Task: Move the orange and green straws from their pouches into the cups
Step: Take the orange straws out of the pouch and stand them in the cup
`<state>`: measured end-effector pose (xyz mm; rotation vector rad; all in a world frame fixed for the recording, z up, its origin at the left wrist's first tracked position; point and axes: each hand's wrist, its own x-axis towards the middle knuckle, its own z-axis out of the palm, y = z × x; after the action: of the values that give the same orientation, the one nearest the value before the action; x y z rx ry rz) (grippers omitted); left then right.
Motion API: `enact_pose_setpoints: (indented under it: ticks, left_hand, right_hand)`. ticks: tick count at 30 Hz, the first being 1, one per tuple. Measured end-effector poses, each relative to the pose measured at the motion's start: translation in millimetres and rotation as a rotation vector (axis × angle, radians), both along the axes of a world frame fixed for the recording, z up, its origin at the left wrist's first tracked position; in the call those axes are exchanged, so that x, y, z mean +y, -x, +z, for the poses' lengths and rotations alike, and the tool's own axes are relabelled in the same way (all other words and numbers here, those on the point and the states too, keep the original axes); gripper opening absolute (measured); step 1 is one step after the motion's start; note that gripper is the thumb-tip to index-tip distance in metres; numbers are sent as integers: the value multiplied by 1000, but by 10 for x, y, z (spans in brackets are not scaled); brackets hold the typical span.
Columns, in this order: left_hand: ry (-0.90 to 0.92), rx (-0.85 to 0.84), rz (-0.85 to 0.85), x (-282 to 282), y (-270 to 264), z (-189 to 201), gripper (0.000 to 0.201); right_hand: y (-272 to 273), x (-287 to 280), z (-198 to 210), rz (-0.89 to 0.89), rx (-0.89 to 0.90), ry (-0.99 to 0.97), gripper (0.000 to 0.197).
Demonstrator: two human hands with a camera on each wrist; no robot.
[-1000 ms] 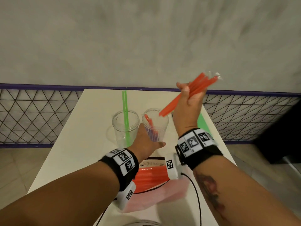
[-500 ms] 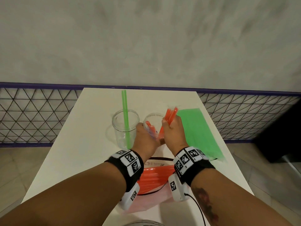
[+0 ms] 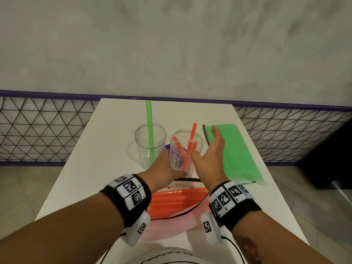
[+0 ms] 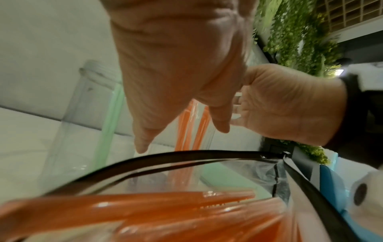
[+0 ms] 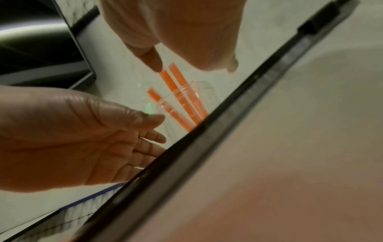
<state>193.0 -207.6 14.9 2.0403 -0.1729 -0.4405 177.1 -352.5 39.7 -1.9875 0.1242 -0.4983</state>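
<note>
Two clear cups stand mid-table. The left cup (image 3: 144, 149) holds a green straw (image 3: 149, 126). The right cup (image 3: 176, 161) holds several orange straws (image 3: 190, 149), also seen in the wrist views (image 4: 186, 127) (image 5: 180, 101). My left hand (image 3: 165, 166) rests against that cup's near left side with relaxed, straight fingers (image 5: 82, 139). Just right of the cup, my right hand (image 3: 211, 151) is open and holds nothing. The orange pouch (image 3: 177, 201), still holding straws (image 4: 165, 209), lies under my wrists. The green pouch (image 3: 238, 153) lies flat at the right.
The white table (image 3: 106, 168) is narrow, its far edge against a grey wall. A wire mesh fence with a purple rail (image 3: 47, 130) runs on both sides. A dark object (image 3: 333, 159) stands on the floor to the right.
My right hand brought its bundle of orange straws down into the right cup and let go; it is now empty and open. My left hand stayed at the cup.
</note>
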Motion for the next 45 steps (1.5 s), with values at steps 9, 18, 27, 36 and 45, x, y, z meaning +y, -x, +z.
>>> enact_pose_setpoints:
  ticks: [9, 18, 27, 36, 45]
  left_hand:
    - [-384, -3, -192, 773, 410, -266, 13]
    - [-216, 86, -239, 818, 656, -337, 37]
    - [-370, 130, -208, 831, 734, -380, 79]
    - [-246, 151, -191, 828, 752, -368, 60]
    - [-274, 175, -156, 982, 663, -391, 95]
  right_hand:
    - [542, 383, -98, 634, -185, 669, 22]
    - [436, 325, -614, 799, 372, 950, 40]
    - [457, 291, -647, 838, 390, 1045, 23]
    - [588, 235, -508, 785, 309, 945, 21]
    - [516, 284, -23, 744, 367, 777, 11]
